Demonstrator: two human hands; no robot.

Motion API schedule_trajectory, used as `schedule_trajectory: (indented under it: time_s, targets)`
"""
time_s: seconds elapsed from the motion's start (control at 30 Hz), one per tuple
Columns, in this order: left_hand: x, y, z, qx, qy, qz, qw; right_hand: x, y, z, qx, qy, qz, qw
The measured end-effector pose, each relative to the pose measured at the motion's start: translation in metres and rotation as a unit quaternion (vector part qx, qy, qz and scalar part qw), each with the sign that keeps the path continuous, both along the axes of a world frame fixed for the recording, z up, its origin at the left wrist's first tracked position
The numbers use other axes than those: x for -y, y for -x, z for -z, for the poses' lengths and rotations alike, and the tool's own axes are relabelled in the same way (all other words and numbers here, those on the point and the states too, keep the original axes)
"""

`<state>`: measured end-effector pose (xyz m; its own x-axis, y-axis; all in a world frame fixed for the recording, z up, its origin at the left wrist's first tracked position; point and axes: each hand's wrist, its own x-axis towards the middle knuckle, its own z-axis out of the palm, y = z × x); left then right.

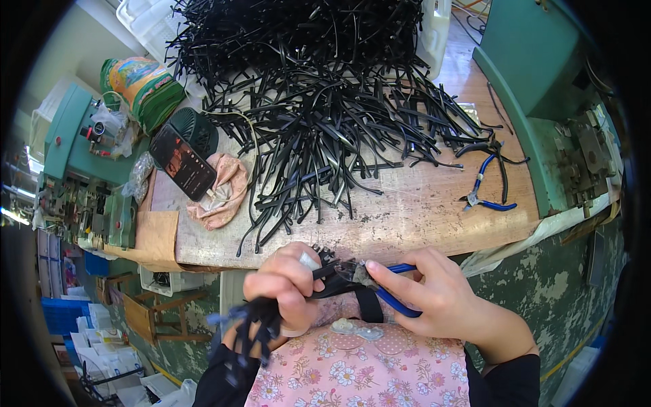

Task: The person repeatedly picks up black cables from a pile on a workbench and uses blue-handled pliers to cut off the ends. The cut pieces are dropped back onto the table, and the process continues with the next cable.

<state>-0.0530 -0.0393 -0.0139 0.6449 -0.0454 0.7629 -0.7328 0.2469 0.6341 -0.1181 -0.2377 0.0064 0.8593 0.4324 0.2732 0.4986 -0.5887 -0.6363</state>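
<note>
My left hand (pixel 285 281) is closed round a bundle of slim black strips that look like eyeglass temples (pixel 252 332); their lower ends hang blurred below the fist. A white wrap shows on one finger. My right hand (pixel 437 292) grips blue-handled cutting pliers (pixel 397 302), whose jaws meet the ends of the held temples just right of my left fingers. A small grey fuzzy pad sits by the right thumb at the pliers' pivot. Exactly what the jaws bite on is too small to tell. Both hands are above my lap, before the table's near edge.
A big heap of black temples (pixel 305 129) spreads over the wooden table (pixel 407 210). More pliers (pixel 485 186) lie at the right. Leftward are a phone (pixel 182 163) against a dark green fan (pixel 193 129) and a pink cloth (pixel 227 193). Green machines (pixel 542 74) flank the table.
</note>
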Motion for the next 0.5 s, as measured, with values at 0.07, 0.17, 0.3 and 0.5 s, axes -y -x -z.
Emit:
schedule_trajectory:
  time_s: [0.07,0.17,0.3,0.5]
  targets:
    - [-0.006,-0.004,-0.006,-0.12,0.02,0.094,0.988,0.003,0.002,0.005,-0.013,0.006,0.001,1.0]
    - [-0.012,-0.008,-0.011,-0.216,0.074,0.195,0.954,0.004,0.007,0.009,-0.047,-0.089,-0.003,0.995]
    - [-0.013,-0.011,-0.011,-0.235,0.087,0.204,0.946,0.001,0.008,-0.001,-0.033,-0.209,0.02,0.977]
    - [-0.041,-0.012,-0.011,-0.165,0.018,0.054,0.985,-0.006,-0.007,0.011,0.019,-0.026,0.022,0.999]
